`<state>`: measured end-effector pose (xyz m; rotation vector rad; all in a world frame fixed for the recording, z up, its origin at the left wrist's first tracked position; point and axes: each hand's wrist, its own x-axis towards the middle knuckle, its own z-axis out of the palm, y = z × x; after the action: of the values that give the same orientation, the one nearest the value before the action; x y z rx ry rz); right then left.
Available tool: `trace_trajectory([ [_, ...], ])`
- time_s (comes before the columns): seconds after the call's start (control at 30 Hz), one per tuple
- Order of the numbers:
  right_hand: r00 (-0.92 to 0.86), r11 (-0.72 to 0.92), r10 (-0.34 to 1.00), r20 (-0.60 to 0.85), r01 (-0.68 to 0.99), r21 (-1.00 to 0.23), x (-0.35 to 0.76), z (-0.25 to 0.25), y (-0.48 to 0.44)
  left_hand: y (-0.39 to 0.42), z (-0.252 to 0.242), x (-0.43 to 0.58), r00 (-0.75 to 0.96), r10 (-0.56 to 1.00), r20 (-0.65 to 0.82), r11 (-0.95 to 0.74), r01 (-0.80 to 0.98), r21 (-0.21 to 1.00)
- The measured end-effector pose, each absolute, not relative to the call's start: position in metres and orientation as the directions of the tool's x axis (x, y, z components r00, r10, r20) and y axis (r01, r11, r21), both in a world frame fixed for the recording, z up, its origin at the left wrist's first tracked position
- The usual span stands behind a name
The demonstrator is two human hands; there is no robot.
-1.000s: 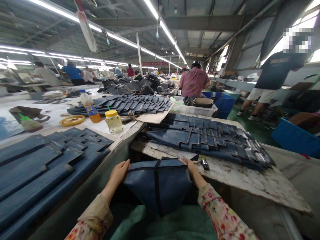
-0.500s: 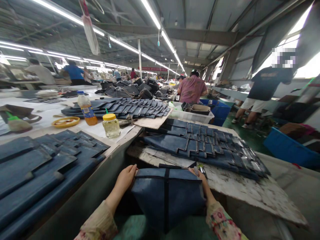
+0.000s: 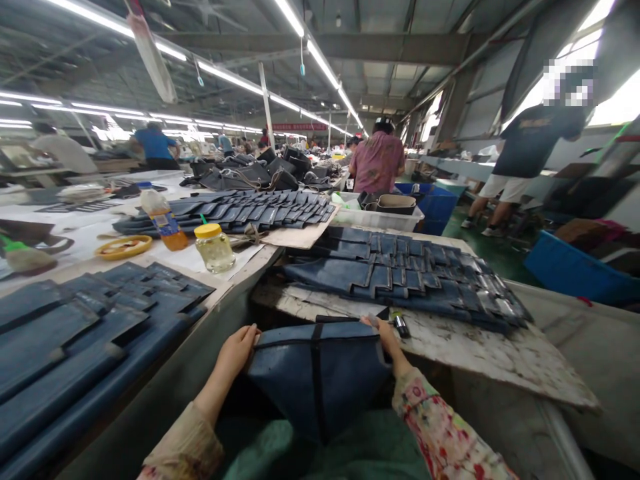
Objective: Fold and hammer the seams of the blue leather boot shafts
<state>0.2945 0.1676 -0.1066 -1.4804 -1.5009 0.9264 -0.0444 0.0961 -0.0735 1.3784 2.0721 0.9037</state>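
Note:
Between my hands is a blue leather-like bag panel (image 3: 285, 373) with a black strip down its middle and a dark band along its upper edge. My left hand (image 3: 239, 348) pinches its upper left corner, and my right hand (image 3: 387, 340) grips the upper right corner. The panel hangs over my lap at the table edge, its lower part narrowing downward. Just beyond it lie a dark rod-like piece (image 3: 340, 319) and a small dark cylinder with a yellow-green end (image 3: 400, 325). Overlapping blue pieces (image 3: 330, 272) are spread on the worn board behind.
More blue pieces (image 3: 65, 333) overlap on the left table. A yellow-lidded jar (image 3: 215, 250), a bottle of orange liquid (image 3: 164, 220) and a yellow dish (image 3: 123, 247) stand behind them. Farther off are a white bin (image 3: 380, 219), a blue tub (image 3: 575, 270) and several people.
My hands and the panel have shifted slightly left and up in view, and the panel's lower part looks more narrowed. The whole view has moved a little. Both hands keep their hold.

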Motion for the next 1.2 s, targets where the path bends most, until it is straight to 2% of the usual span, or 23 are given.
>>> trace_trajectory([
  [0.17, 0.042, 0.042, 0.997, 0.064, 0.403, -0.914, 0.314, -0.078, 0.147, 0.094, -0.071, -0.062, -0.379, 0.925, 0.001, 0.257, 0.63, 0.733],
  [0.27, 0.057, 0.074, 0.993, 0.107, 0.417, -0.906, 0.334, -0.054, 0.125, 0.091, -0.052, -0.052, -0.329, 0.925, 0.189, 0.109, 0.709, 0.697],
  [0.37, -0.038, 0.185, 0.981, 0.19, 0.468, -0.864, 0.341, -0.039, 0.107, 0.086, -0.028, -0.017, -0.145, 0.909, 0.391, -0.141, 0.775, 0.616],
  [0.47, -0.137, 0.301, 0.953, 0.27, 0.537, -0.788, 0.336, -0.039, 0.104, 0.082, -0.019, 0.03, 0.083, 0.884, 0.46, -0.355, 0.76, 0.545],
  [0.53, -0.154, 0.306, 0.952, 0.266, 0.56, -0.77, 0.331, -0.046, 0.113, 0.083, -0.025, 0.057, 0.211, 0.844, 0.494, -0.468, 0.74, 0.482],
  [0.6, -0.172, 0.29, 0.957, 0.234, 0.558, -0.777, 0.326, -0.057, 0.126, 0.086, -0.036, 0.077, 0.29, 0.818, 0.497, -0.518, 0.748, 0.415],
  [0.77, -0.156, 0.236, 0.971, 0.181, 0.499, -0.834, 0.32, -0.087, 0.139, 0.095, -0.059, 0.097, 0.36, 0.837, 0.412, -0.492, 0.824, 0.281],
  [0.97, -0.045, 0.232, 0.971, 0.236, 0.431, -0.872, 0.329, -0.089, 0.113, 0.089, -0.058, 0.098, 0.437, 0.778, 0.452, -0.554, 0.816, 0.164],
  [1.07, -0.027, 0.263, 0.958, 0.284, 0.472, -0.842, 0.333, -0.092, 0.093, 0.086, -0.058, 0.102, 0.483, 0.756, 0.441, -0.586, 0.8, 0.127],
  [1.2, 0.026, 0.205, 0.968, 0.249, 0.493, -0.846, 0.329, -0.113, 0.065, 0.082, -0.062, 0.107, 0.546, 0.735, 0.402, -0.624, 0.776, 0.088],
])
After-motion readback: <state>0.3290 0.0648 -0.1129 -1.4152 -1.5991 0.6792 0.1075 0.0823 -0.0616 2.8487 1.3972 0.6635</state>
